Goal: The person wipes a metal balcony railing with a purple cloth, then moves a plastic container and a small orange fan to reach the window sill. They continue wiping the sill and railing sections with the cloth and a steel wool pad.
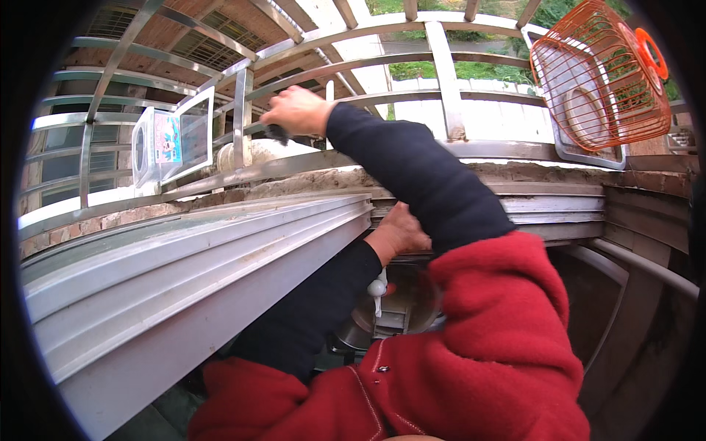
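My right hand reaches out past the window frame to the metal window guard. Its fingers are curled round a small dark, bristly object, perhaps a brush, which is mostly hidden under the palm. Lower down, my left hand is at the window sill, beside the end of the white sliding sash. My right sleeve crosses in front of it and hides some of the fingers, so what it touches is not plain. The sill's white tracks run off to the right.
A clear plastic box with a printed label stands on the guard's ledge at left. To the right an orange wire basket leans by a grey plastic tray. Metal bars close off the outside. A pale pipe runs along the right.
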